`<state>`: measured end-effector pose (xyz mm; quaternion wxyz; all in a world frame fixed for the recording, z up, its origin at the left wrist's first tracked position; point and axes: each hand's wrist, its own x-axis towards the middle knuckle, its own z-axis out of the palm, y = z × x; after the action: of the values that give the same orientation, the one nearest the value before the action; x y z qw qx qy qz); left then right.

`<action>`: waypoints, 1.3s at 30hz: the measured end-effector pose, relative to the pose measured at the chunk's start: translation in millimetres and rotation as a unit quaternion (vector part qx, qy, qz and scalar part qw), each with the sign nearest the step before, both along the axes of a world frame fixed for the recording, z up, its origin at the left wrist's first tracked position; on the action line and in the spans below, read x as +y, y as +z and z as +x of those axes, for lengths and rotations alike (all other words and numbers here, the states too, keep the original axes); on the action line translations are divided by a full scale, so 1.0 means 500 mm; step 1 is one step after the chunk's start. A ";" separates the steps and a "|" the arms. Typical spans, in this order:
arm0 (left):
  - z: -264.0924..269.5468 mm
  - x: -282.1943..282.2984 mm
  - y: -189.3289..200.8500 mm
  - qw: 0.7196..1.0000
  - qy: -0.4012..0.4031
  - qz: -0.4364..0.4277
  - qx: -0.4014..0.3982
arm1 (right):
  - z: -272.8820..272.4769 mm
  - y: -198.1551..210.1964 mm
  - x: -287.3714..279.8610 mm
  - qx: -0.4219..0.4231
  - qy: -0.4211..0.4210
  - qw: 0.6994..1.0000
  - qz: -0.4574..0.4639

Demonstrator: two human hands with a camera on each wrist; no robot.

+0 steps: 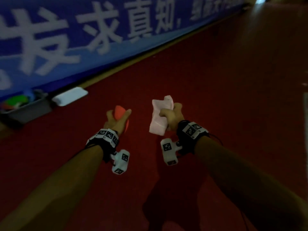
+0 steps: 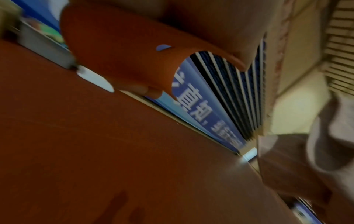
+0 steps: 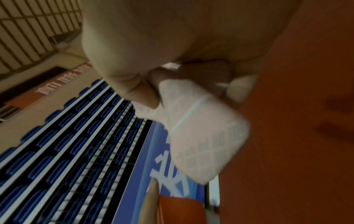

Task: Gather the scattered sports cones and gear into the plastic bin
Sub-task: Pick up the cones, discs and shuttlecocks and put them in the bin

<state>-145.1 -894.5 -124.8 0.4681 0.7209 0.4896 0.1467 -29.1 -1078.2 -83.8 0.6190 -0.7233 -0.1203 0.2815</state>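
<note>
Head cam looks down and forward over both forearms at the red floor (image 1: 216, 80), with the blue banner (image 1: 66, 39) running along the upper left. Each wrist cam sits super close under its palm, tilted, looking out along the fingers. All three views catch that banner and floor.

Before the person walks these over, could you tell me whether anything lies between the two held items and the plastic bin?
Nothing visible blocks the way. The left hand holds an orange cone, the right hand a pink cloth. Only bare red floor separates them from the grey bin; a white object lies beside it.
</note>
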 end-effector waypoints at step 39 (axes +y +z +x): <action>-0.266 2.077 -0.067 0.840 0.509 -0.034 -0.186 | -0.091 -0.095 2.424 -0.074 0.407 0.909 -0.053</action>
<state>-278.3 144.0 -158.1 0.4338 0.3128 0.6962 0.4789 -74.7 133.6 -131.1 0.4009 -0.6618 -0.4351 0.4605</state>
